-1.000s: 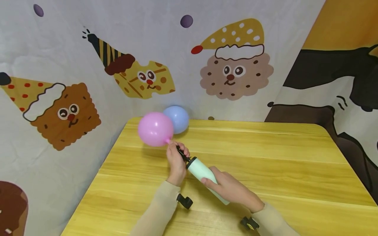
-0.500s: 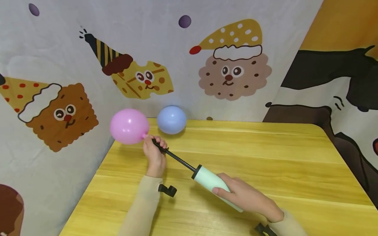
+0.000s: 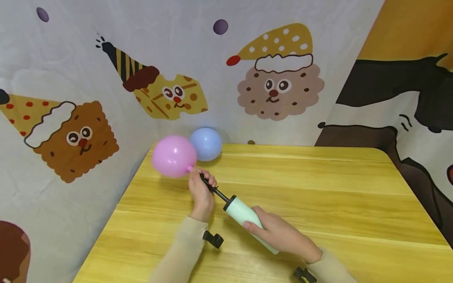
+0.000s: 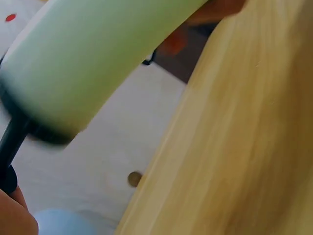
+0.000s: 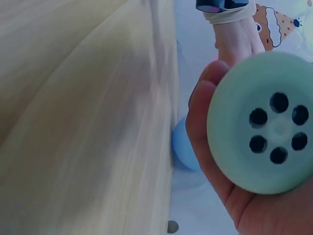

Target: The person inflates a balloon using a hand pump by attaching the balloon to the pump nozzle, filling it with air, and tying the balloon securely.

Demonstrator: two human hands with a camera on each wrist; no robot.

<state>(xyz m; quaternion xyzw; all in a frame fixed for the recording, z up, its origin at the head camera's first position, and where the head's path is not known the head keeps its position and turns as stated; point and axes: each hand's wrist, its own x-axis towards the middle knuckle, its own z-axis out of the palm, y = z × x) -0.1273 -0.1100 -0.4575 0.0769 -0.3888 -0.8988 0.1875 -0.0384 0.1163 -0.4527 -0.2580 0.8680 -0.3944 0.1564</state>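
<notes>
A pink balloon (image 3: 174,156), round and inflated, sits at the far left with its neck at the fingers of my left hand (image 3: 201,193). That hand grips the black handle end of a mint-green balloon pump (image 3: 242,211). Wrapped around the pump's barrel is my right hand (image 3: 283,235). A short length of black rod (image 3: 221,194) shows between handle and barrel. Up close in the left wrist view, the barrel (image 4: 93,63) slants over the table. The right wrist view faces the pump's round base (image 5: 279,128), pierced by a ring of several holes.
Behind the pink balloon, a blue balloon (image 3: 207,144) rests near the back edge of the wooden table (image 3: 339,188). A printed cloth (image 3: 226,86) with cartoon biscuits hangs behind the table and along its left side.
The pump's rod was pushed in, then drawn far out; now it is mostly in again. The left hand and pink balloon swung left and came partway back, while the right hand moved out and returned.
</notes>
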